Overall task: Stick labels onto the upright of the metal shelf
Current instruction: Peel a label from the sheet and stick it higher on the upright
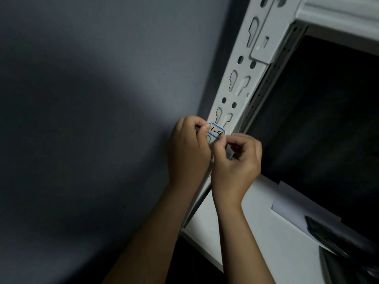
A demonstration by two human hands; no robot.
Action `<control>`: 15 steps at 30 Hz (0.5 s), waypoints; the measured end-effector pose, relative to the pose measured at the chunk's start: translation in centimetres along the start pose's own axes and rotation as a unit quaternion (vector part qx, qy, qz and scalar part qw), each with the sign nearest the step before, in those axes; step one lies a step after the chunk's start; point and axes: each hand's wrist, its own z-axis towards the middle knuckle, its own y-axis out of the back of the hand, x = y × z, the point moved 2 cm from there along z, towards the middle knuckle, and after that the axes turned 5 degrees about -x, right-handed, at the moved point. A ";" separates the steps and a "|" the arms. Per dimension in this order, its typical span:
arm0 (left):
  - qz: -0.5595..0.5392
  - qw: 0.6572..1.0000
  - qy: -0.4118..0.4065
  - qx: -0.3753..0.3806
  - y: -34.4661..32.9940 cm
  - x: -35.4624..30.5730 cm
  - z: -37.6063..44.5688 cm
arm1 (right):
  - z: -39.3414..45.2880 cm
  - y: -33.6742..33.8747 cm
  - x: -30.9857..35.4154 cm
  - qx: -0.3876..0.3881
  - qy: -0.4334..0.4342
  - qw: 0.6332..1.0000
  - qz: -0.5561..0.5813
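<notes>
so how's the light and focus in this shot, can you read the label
Head view: dim overall, with a soft bright patch on the wall. The shelf interior is nearly black. The label is sharp, reading roughly "1-4", its end hidden by the right hand. Wide-angle distortion bends the upright.

Two bare forearms rise from the lower edge of the view, with no sleeve, watch, bracelet or glove on either. The left hand (187, 149) and the right hand (238, 160) wear no rings on the fingers that show. The one fingernail (207, 126) that shows clearly, on the left hand, is short and unpainted.
</notes>
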 end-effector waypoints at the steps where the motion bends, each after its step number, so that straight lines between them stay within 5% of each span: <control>1: -0.002 1.000 -0.003 -0.002 0.0 0.0 0.0 | 0.0 0.0 0.1 0.000 -0.004 1.000 0.000; 6: -0.004 1.000 0.002 0.005 -0.1 0.1 -0.1 | -0.1 -0.1 0.4 -0.018 -0.022 0.999 0.016; 15: -0.066 0.996 0.063 -0.005 0.1 0.8 0.3 | 0.6 0.6 0.5 -0.009 -0.195 0.960 0.198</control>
